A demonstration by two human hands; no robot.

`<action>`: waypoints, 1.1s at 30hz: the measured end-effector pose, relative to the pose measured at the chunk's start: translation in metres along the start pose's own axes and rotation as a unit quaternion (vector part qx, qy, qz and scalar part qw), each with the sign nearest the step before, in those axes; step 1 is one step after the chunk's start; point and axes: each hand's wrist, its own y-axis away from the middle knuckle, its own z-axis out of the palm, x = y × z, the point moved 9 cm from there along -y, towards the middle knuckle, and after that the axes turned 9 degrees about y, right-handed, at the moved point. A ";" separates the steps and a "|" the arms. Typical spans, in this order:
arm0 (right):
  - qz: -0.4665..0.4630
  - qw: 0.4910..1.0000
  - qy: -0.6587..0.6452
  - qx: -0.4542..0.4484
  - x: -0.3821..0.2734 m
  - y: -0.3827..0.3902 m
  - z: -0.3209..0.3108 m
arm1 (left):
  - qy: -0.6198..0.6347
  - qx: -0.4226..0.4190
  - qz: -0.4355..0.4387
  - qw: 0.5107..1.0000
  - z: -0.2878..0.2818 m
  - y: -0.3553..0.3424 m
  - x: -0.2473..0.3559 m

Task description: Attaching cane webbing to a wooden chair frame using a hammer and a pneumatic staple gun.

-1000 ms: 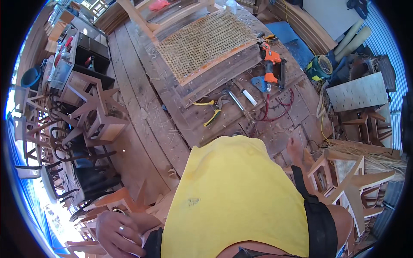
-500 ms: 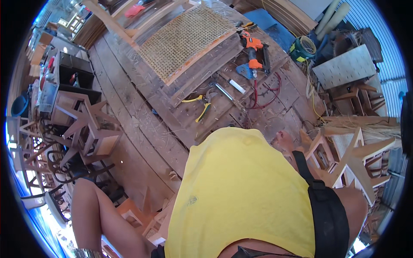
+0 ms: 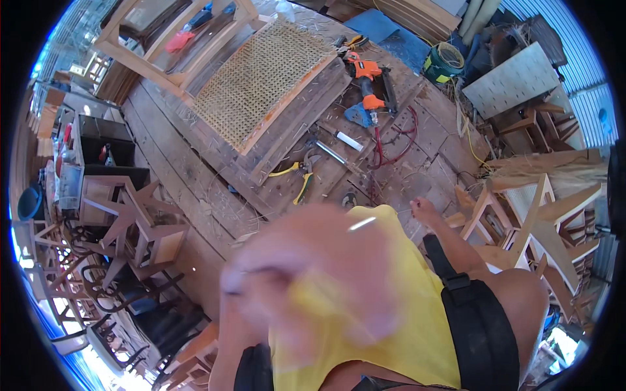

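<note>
Our blurred left hand (image 3: 342,251) is apart from our right hand (image 3: 424,210), both grips unclear; the pliers (image 3: 306,178) beyond look stiff, light, best held by their yellow handles (image 3: 283,171).

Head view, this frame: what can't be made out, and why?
Left hand, head view: motion blur hides its fingers and anything it might hold.
Right hand, head view: too small to tell its finger pose or whether it holds anything.
Yellow shirt, head view: the left hand covers part of its front.
Wooden frame, head view: cut off by the upper edge.
</note>
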 end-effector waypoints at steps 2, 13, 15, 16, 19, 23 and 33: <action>-0.327 0.885 -0.328 -0.045 -0.061 0.028 -0.010 | -0.080 -0.038 -0.027 0.996 -0.008 -0.028 -0.051; 0.020 0.999 -0.027 -0.040 0.090 0.009 0.055 | -0.108 -0.060 -0.141 0.982 -0.007 -0.029 -0.107; 0.040 0.999 0.011 -0.016 0.076 0.007 0.039 | 0.025 -0.062 -0.216 0.974 -0.008 -0.022 -0.119; 0.015 0.999 -0.002 -0.029 0.056 0.007 0.032 | 0.041 -0.051 -0.212 0.975 -0.013 -0.020 -0.117; -0.044 0.999 -0.010 0.030 -0.020 0.005 -0.021 | -0.043 -0.043 -0.011 0.998 -0.040 -0.012 -0.075; -0.113 0.988 -0.013 0.108 -0.132 -0.004 -0.067 | -0.231 0.201 -0.248 0.919 -0.146 0.102 -0.067; -0.379 0.880 0.196 0.210 -0.320 -0.027 0.001 | 0.100 0.895 -0.009 0.434 -0.196 0.626 -0.052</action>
